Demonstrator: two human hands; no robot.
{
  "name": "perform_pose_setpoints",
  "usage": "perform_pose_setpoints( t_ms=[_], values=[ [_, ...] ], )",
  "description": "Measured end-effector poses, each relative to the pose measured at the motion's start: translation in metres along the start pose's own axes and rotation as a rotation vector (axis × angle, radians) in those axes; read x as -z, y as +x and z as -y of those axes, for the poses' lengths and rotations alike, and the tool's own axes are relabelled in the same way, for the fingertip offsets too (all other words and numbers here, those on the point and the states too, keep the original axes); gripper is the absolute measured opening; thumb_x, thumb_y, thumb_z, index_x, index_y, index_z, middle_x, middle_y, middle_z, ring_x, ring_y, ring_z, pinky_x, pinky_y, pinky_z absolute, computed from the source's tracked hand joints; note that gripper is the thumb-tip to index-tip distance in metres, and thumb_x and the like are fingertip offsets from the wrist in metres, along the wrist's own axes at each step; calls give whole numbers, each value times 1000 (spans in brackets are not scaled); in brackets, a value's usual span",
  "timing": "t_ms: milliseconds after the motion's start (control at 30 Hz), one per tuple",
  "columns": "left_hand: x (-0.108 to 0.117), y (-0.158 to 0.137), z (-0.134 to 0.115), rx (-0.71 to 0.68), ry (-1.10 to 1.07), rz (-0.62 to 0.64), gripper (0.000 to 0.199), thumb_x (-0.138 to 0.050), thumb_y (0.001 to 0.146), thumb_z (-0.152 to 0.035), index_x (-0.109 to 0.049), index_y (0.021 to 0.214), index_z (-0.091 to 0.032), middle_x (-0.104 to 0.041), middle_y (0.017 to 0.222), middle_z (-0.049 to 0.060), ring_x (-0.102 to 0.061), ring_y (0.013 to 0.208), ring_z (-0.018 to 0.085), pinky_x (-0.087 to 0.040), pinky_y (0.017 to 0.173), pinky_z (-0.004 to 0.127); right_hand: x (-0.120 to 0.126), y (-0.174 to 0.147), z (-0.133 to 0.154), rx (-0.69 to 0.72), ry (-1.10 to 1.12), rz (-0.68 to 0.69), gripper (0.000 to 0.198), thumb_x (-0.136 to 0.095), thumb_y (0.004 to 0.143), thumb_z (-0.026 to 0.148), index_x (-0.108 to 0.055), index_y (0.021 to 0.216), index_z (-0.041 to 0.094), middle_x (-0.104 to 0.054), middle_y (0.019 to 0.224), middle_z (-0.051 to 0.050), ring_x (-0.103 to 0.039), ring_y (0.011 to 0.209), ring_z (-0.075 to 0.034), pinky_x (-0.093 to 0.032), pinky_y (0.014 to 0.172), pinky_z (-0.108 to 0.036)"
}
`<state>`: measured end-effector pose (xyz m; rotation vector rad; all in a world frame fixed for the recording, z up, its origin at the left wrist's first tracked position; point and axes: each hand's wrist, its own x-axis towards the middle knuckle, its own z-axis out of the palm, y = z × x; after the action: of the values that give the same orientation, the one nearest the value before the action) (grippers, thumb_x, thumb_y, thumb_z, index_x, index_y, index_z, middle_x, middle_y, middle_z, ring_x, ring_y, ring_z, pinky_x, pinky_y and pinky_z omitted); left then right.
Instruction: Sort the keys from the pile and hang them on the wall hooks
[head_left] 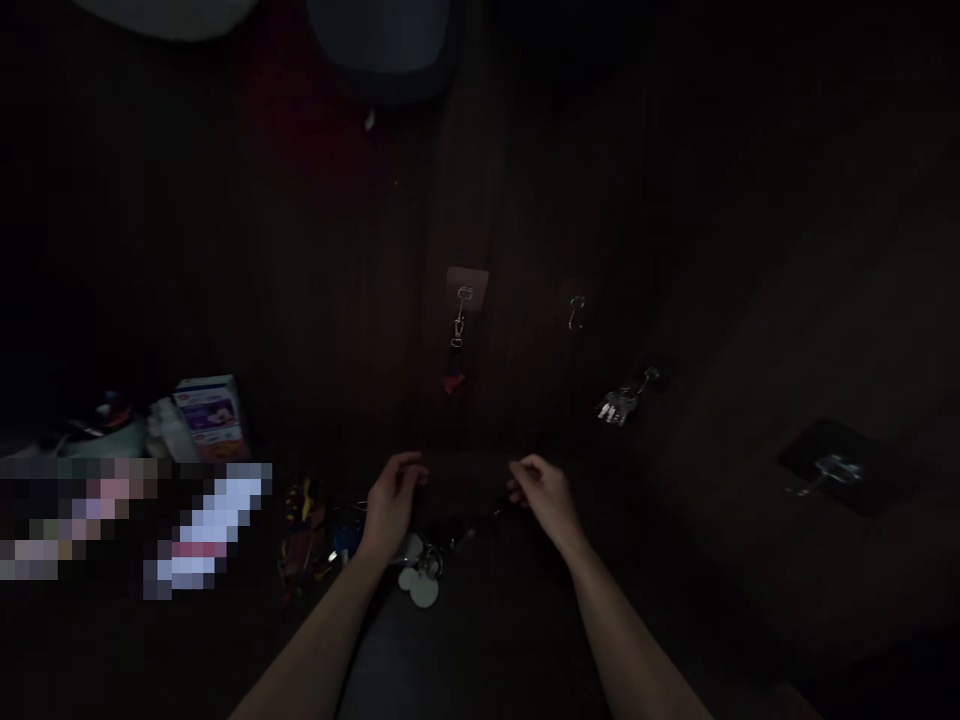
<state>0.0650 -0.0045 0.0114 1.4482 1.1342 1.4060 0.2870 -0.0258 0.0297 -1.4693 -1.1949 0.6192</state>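
My left hand [390,500] is held over the dim surface, its fingers loosely curved, with a gap between thumb and forefinger and nothing visible in it. Just below its wrist lies a keyring [431,563] with pale round discs [424,588]. To the right, my right hand [544,492] has its fingers curled in, their tips in shadow; whether it holds anything is hidden. Small dark items between the hands are too dim to name. Beyond them, a metal clasp [457,330] with a red piece [453,382] hangs from a wall hook [465,292].
A bare hook [576,312] is on the dark panel. Farther right, a bunch of keys [616,407] hangs from another hook [651,374]. A larger hook [838,468] sits at far right. Small boxes [210,415] and colourful bits [302,505] are on the left.
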Motion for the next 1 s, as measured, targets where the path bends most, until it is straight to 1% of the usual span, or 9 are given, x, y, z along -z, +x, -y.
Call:
perform_pose_setpoints(
  t_ms=[133,300,367,433,500,600,700,800,1000],
  values=[
    [8,5,-1,35,-164,-148,27,-48,80,-35,-56,98,-16,-66,81,3,-65,73,15,-50,71,29,-24,-26,-4,47,-70,106,31,-54,74,50,-58,67,21,-63,57,0,-61,53,-17,-43,44,-23],
    [16,6,-2,21,-241,-284,27,-49,78,-35,-55,98,-16,-65,84,3,-63,71,13,-51,71,29,-32,-48,-20,174,-155,-39,28,-51,78,49,-58,70,23,-63,61,0,-60,56,-17,-43,54,-24],
    [17,6,-4,14,-220,-268,27,-48,79,-34,-55,98,-16,-65,85,4,-63,73,13,-51,72,29,-32,-49,-24,172,-169,-30,28,-51,78,48,-58,70,23,-62,60,0,-59,56,-17,-43,54,-25],
    [15,4,-8,-2,-137,-133,24,-47,79,-31,-58,95,-16,-66,85,4,-64,75,14,-50,73,29,-32,-48,-26,153,-159,-13,27,-50,79,48,-57,70,23,-63,60,0,-60,58,-18,-43,55,-25],
    [11,0,-13,-58,15,106,21,-46,80,-25,-63,91,-18,-68,85,3,-64,79,15,-49,76,28,-32,-47,-26,131,-146,-6,27,-49,79,47,-57,71,23,-64,62,-1,-62,61,-19,-44,56,-26],
    [4,-11,-22,-213,256,454,26,-46,79,-17,-68,91,-24,-70,92,0,-63,90,16,-47,83,27,-32,-45,-24,122,-117,-26,24,-50,78,45,-58,74,22,-66,68,-2,-64,68,-20,-46,60,-26],
    [3,-21,-24,-345,429,676,31,-47,78,-12,-68,95,-27,-70,100,-1,-63,96,17,-45,86,26,-31,-43,-23,151,-90,-56,24,-50,78,44,-59,77,22,-68,72,-3,-65,73,-20,-47,64,-27],
    [12,-24,-20,-409,584,720,32,-47,79,-10,-67,99,-27,-68,107,0,-61,101,18,-43,91,28,-31,-42,-24,150,-81,-67,26,-49,78,45,-60,79,21,-68,73,-4,-66,73,-21,-47,65,-28],
    [44,-16,-14,-321,765,630,38,-41,83,-10,-59,113,-24,-68,108,2,-62,98,17,-46,86,26,-30,-41,-29,149,-119,-113,27,-48,79,46,-60,80,21,-68,75,-4,-65,71,-20,-47,64,-29]
  ],
)
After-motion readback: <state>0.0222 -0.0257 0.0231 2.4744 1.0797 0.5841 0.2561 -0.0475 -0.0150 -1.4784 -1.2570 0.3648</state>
